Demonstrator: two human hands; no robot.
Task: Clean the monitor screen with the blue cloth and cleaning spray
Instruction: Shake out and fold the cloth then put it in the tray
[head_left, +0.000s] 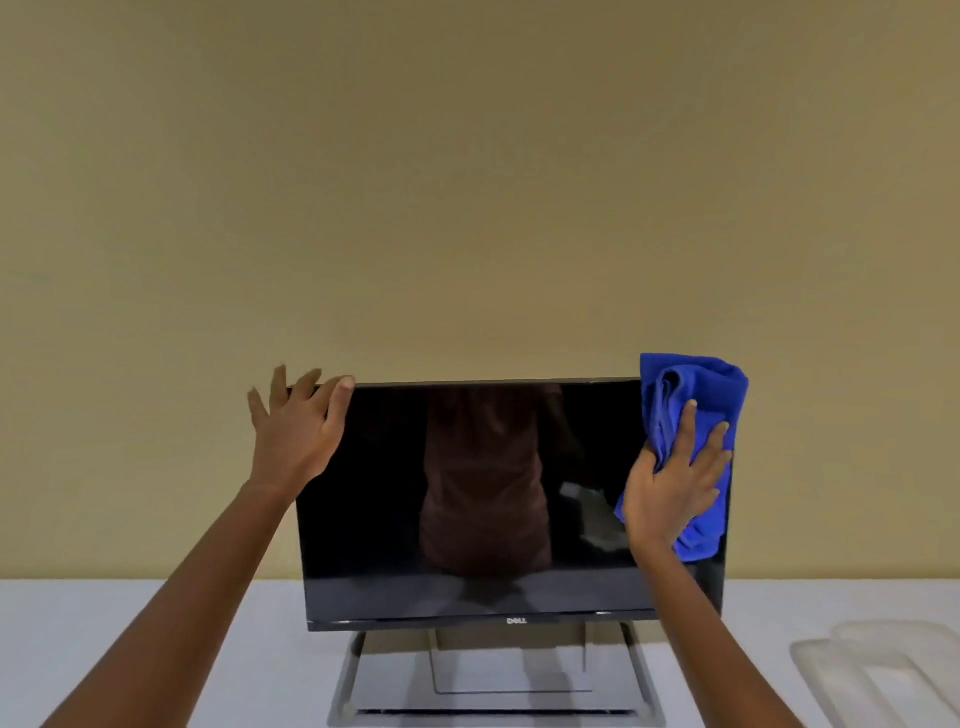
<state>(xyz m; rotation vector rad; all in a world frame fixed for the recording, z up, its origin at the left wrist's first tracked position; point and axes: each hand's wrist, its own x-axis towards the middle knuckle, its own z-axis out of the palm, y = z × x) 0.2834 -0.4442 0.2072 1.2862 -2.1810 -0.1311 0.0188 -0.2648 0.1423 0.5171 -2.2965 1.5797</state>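
Observation:
A black monitor (467, 597) stands on a silver stand on the white table, its dark screen switched off and mirroring a person. My left hand (296, 431) grips the monitor's upper left corner, thumb on the front edge and fingers spread behind. My right hand (675, 483) presses a crumpled blue cloth (691, 384) flat against the screen's upper right corner; the cloth sticks out above the top edge and hangs below my palm. No spray bottle is in view.
The white table (156, 613) runs along a plain beige wall (467, 182). Clear plastic trays or lids (872, 670) lie on the table at the lower right. The monitor's silver stand (498, 675) reaches toward the near table edge.

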